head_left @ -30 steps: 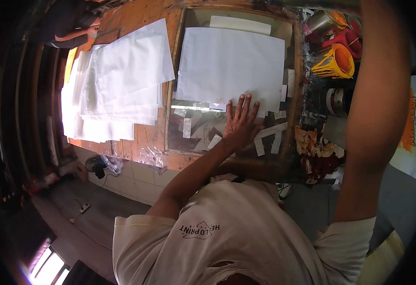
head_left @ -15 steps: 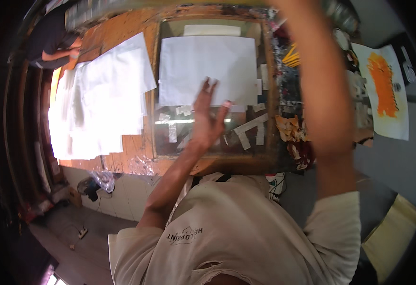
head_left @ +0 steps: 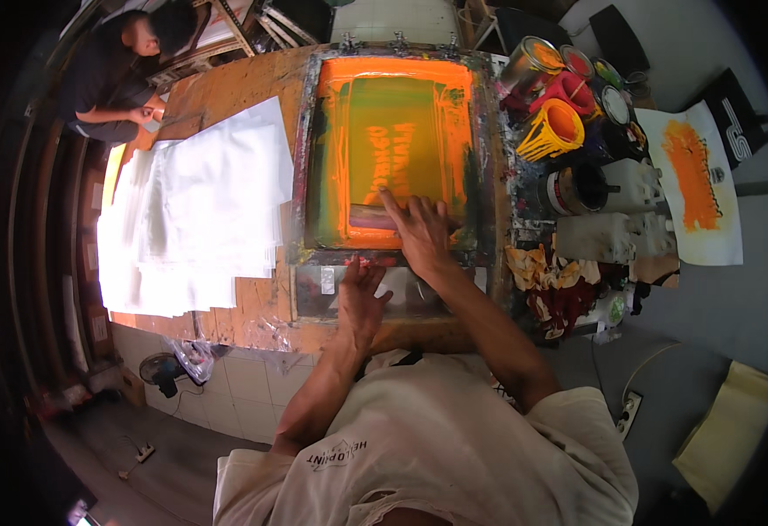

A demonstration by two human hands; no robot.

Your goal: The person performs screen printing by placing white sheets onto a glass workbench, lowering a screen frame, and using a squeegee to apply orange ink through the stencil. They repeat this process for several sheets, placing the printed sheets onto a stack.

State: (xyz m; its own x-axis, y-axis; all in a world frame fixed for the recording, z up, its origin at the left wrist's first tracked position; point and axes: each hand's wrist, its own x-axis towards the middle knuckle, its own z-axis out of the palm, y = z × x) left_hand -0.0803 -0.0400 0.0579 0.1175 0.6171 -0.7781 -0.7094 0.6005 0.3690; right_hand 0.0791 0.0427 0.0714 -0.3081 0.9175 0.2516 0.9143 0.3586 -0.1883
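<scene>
Person: the wearer stands at the near edge of the screen-printing frame (head_left: pixel 314 158), in a light shirt (head_left: pixel 454 447), and both forearms reach up from below toward it.

Left hand: the left hand (head_left: pixel 362 298) lies flat on the near rail of the frame, palm down, fingers stretched and a little apart. It grips nothing.

Right hand: the right hand (head_left: pixel 421 232) rests just past the near rail, inside the frame, on top of the squeegee (head_left: pixel 371 216). The fingers are spread over the handle; if they close around it I cannot tell.

Squeegee: it lies across the near end of the mesh, inside the frame, partly hidden under the right hand.

Frame: it lies flat on the wooden table (head_left: pixel 226 96), its mesh covered with orange ink (head_left: pixel 454 131), with a greenish middle field.

Left of the frame: a wide pile of white sheets (head_left: pixel 195 210) lies on the table, touching the frame's left side.

Right of the frame: open paint cans (head_left: pixel 577 188), a yellow plastic tool (head_left: pixel 555 130) and stained rags (head_left: pixel 546 280) stand close together. Farther right lies a white sheet with an orange print (head_left: pixel 695 184).

Beyond the frame, far left: another person (head_left: pixel 112 70) in dark clothes bends over the table corner.
</scene>
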